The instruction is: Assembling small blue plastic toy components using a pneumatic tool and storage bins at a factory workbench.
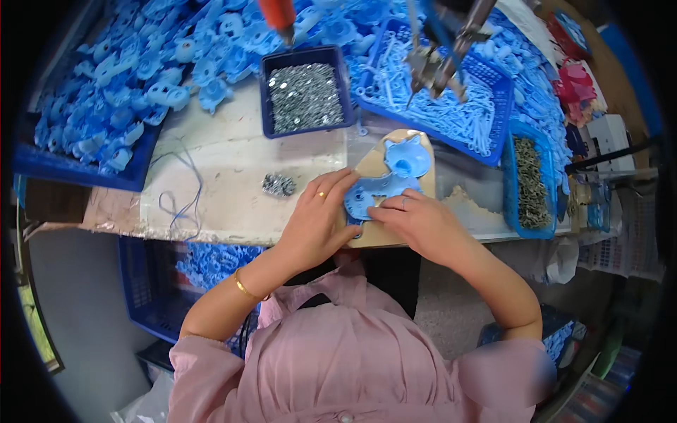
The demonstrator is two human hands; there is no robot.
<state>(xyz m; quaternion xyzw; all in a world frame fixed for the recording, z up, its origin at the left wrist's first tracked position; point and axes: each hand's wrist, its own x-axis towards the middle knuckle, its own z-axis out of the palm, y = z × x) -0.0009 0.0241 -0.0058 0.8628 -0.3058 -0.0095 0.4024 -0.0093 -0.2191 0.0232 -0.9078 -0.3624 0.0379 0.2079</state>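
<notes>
A light-blue molded plastic shell (363, 199) lies on a tan board (425, 141) at the table's front edge. My left hand (321, 211) grips its left end, fingers along the upper side and thumb below. At the shell's lower right, my right hand (417, 222) has its fingers bent and pressed onto it; whether they also hold a small piece is hidden. Just beyond sits a rounded light-blue plastic piece (409, 158) with an open ring, on the same board. Left of my left hand is a small heap of silvery metal bits (278, 185).
A dark blue tray of small metal parts (307, 95) stands ahead. Right of it are a basket of blue plastic sticks (444, 99) and a blue bin of screws (530, 183). An orange-red tool (276, 15) and a metal fixture (437, 67) hang above. Blue shells (120, 77) pile up left.
</notes>
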